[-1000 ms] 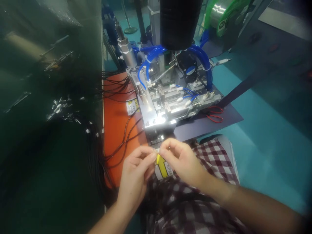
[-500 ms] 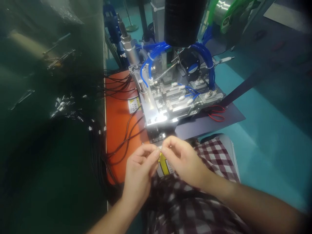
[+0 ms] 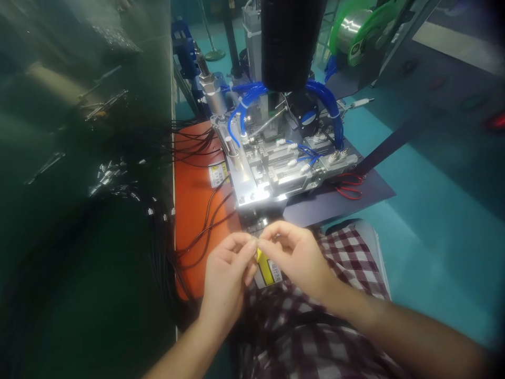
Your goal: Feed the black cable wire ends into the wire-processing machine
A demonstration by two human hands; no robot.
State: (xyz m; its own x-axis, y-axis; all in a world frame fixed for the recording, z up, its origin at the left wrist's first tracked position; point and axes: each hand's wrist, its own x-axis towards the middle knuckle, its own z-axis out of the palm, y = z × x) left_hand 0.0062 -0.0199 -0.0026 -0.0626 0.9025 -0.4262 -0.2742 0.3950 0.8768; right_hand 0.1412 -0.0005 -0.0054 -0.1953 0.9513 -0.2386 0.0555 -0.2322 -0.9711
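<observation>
My left hand is closed in a pinch, thumb against fingers, just in front of the machine. My right hand pinches too, its fingertips meeting those of the left. Whatever lies between the fingertips is too small to make out. Right behind them stands a metal machine with clamps, slides and blue air hoses. Below the fingertips shows a label with a yellow arrow. Thin black cables run over the orange board left of the machine.
On the dark green surface at left lies a bundle of black cables with shiny metal ends, beside several tweezers-like tools. A green spool of wire hangs at upper right. Red-handled scissors lie on the machine's base plate.
The view has shifted slightly, so the machine's upper part and the table sit a little lower. Both hands stay pinched together, the right fingertips a touch further left.
</observation>
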